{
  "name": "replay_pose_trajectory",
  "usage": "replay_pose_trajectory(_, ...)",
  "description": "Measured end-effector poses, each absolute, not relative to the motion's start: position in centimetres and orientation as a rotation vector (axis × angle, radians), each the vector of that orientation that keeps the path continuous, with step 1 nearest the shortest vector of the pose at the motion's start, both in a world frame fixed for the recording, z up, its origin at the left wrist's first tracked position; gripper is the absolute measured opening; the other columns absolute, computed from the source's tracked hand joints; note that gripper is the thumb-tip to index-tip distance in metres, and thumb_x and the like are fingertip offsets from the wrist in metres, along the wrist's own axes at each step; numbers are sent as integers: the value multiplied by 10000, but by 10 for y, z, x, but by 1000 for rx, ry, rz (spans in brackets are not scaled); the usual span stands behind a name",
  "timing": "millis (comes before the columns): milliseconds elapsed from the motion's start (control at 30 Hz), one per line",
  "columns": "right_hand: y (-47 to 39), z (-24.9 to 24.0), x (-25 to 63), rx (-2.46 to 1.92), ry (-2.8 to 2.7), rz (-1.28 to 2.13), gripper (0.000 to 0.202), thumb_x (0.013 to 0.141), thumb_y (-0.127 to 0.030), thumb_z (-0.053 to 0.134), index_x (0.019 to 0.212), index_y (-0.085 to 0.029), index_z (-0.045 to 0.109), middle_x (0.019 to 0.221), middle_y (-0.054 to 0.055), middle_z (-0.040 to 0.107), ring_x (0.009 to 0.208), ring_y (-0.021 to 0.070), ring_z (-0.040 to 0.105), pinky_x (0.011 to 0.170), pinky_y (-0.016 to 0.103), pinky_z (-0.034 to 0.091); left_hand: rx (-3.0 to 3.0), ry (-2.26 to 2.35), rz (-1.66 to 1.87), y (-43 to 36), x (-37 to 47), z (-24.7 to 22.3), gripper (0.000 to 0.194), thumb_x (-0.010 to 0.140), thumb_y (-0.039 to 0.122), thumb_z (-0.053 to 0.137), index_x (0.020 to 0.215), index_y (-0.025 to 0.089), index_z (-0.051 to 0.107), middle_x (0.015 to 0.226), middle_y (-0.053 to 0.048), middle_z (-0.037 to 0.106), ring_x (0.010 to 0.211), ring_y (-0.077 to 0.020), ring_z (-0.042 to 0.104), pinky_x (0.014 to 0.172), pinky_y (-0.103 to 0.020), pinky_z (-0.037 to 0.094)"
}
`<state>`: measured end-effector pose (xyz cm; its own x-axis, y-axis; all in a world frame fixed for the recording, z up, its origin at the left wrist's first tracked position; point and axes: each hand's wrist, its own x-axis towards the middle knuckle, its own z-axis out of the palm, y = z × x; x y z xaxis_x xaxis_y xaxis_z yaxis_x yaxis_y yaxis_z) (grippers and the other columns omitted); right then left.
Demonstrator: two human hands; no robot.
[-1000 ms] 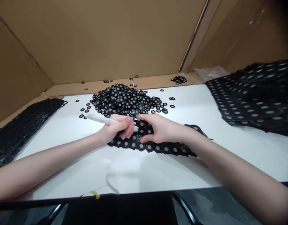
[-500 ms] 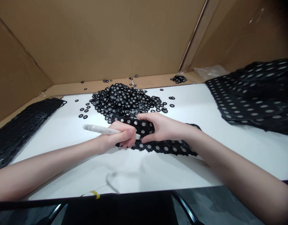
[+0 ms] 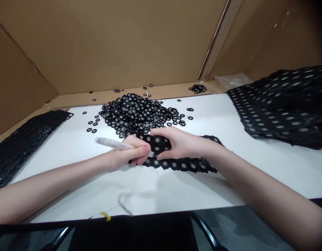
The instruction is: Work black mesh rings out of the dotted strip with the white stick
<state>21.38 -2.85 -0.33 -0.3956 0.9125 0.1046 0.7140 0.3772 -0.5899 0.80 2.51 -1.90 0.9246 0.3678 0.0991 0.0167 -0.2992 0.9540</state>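
Note:
My left hand [image 3: 136,150] is closed round a white pen-like stick [image 3: 112,143], its blunt end pointing left and its tip close to the sheet. Under the hands lies a black sheet [image 3: 178,165] with rows of pale round spots, bent up in the middle. My right hand [image 3: 180,142] grips this sheet, with the bulge between its thumb and forefinger; its other fingers are hidden. Just beyond the hands is a heap of small black rings [image 3: 136,113], many with pale centres.
More spotted black sheets [image 3: 283,108] are piled at the right. A stack of black openwork strips [image 3: 27,143] lies at the left. Cardboard walls [image 3: 124,45] enclose the white tabletop [image 3: 140,195]. A small cluster of rings [image 3: 197,88] and a clear plastic bag [image 3: 232,81] sit at the back.
The whole view has shifted slightly. Both hands keep nearly the same pose on the sheet, and the stick in my left hand tilts a little differently.

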Motion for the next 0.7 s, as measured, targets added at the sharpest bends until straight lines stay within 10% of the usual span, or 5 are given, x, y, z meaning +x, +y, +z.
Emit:
replay_pose_trajectory(333,-32,7,208,-1450,-2359,741,485,714,-231,697,1172,-137,571,1133,107,660,996,271,624,834,360,492,1899,221,357,25,7,-20,536,923,488,436,517,144,501,508,-32,489,517,-130,467,523,-264,373)
replay_pose_trajectory(700,-34,0,208,-1468,-2297,839,923,580,-333,814,1392,-119,432,1346,143,547,1188,303,545,978,369,442,1714,207,510,13,2,-25,549,919,463,464,481,136,520,451,-42,485,448,-127,451,453,-268,327)
